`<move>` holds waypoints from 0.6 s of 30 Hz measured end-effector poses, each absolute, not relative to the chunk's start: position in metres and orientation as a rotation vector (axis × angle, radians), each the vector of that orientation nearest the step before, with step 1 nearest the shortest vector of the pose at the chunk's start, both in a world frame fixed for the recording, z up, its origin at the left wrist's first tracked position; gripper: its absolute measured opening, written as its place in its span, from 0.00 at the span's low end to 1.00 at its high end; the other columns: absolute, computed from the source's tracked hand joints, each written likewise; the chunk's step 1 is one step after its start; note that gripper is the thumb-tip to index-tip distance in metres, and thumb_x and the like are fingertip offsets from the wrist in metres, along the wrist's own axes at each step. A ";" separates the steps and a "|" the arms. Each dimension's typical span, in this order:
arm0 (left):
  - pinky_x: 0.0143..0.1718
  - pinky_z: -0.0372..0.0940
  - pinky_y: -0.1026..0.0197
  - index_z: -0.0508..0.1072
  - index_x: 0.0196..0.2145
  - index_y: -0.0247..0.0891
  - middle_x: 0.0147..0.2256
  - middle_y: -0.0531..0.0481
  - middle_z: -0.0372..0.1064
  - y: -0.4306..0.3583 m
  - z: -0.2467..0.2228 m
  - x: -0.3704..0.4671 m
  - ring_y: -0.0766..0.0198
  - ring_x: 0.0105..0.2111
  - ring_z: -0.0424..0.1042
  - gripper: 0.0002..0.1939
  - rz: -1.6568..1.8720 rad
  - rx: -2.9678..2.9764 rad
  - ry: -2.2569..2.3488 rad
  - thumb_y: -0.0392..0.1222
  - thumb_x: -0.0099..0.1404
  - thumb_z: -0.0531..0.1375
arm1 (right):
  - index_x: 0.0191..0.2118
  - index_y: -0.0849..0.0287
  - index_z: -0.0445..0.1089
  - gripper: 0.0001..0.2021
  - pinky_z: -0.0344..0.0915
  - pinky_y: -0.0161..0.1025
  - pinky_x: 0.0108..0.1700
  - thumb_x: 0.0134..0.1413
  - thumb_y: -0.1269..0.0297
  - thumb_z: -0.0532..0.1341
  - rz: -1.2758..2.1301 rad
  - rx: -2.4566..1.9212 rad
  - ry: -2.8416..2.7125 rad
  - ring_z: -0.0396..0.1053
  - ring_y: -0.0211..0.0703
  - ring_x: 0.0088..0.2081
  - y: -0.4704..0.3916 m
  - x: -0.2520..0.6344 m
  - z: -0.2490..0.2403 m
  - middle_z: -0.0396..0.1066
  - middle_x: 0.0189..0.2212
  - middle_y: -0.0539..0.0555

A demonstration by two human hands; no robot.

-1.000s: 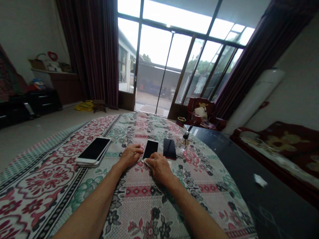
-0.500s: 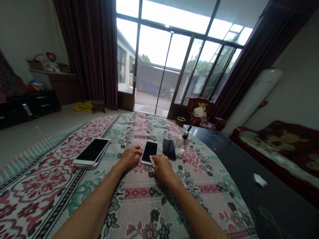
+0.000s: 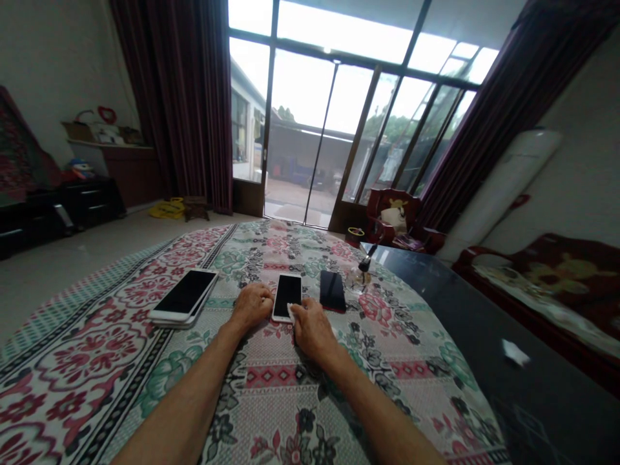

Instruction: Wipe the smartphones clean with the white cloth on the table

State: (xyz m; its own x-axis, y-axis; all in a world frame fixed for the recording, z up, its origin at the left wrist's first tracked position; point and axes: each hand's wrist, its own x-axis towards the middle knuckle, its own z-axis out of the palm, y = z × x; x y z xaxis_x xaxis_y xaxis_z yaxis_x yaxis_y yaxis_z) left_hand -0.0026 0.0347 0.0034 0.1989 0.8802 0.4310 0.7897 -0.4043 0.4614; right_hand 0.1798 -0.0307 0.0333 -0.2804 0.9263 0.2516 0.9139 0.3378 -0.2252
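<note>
Item: white phone [image 3: 287,295], your left hand [image 3: 252,306] curled against its edge, right hand [image 3: 310,326] pinching a wipe [image 3: 291,312] on its corner; risk: uneven pressure skids it into the dark phone [image 3: 332,290].

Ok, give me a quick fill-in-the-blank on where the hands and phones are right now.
1. The left hand rests against the left edge of the ____-framed phone.
2. The right hand presses a small white ____ on that phone's near end.
3. The dark phone lies to the ____ of the middle phone.
4. Far left on the patterned tablecloth, white phones lie ____ one on another.

Missing words: white; cloth; right; stacked
</note>
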 end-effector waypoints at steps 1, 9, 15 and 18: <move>0.45 0.63 0.61 0.79 0.24 0.40 0.32 0.49 0.76 0.035 0.002 -0.003 0.60 0.36 0.72 0.14 1.016 2.291 1.646 0.30 0.51 0.54 | 0.47 0.57 0.73 0.14 0.59 0.36 0.48 0.62 0.69 0.52 0.038 -1.607 -2.274 0.64 0.44 0.45 -0.031 0.180 0.034 0.66 0.45 0.59; 0.44 0.64 0.60 0.81 0.32 0.41 0.35 0.49 0.77 0.040 -0.003 -0.002 0.61 0.36 0.73 0.10 1.078 2.253 1.521 0.37 0.57 0.59 | 0.39 0.59 0.75 0.15 0.58 0.34 0.41 0.64 0.67 0.50 0.066 -1.589 -2.311 0.64 0.41 0.39 0.001 0.181 0.036 0.68 0.38 0.57; 0.43 0.65 0.60 0.81 0.33 0.39 0.35 0.47 0.77 0.037 0.000 -0.001 0.59 0.36 0.74 0.09 1.104 2.265 1.532 0.35 0.57 0.60 | 0.41 0.59 0.75 0.16 0.58 0.35 0.41 0.64 0.66 0.49 0.095 -1.727 -2.293 0.65 0.41 0.38 0.019 0.175 0.044 0.67 0.40 0.59; 0.42 0.65 0.60 0.81 0.33 0.39 0.35 0.47 0.77 0.037 0.000 -0.002 0.60 0.36 0.74 0.09 1.082 2.259 1.540 0.35 0.58 0.60 | 0.40 0.59 0.75 0.15 0.58 0.34 0.40 0.64 0.67 0.50 0.067 -1.676 -2.315 0.64 0.41 0.38 0.015 0.178 0.043 0.66 0.39 0.58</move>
State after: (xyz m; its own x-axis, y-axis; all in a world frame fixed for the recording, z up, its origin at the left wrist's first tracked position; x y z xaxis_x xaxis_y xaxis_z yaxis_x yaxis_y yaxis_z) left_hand -0.0019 0.0374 0.0002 0.1886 0.8704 0.4548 0.7232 -0.4364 0.5353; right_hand 0.1777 0.0150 0.0428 -0.2866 0.9373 0.1985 0.9242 0.3251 -0.2005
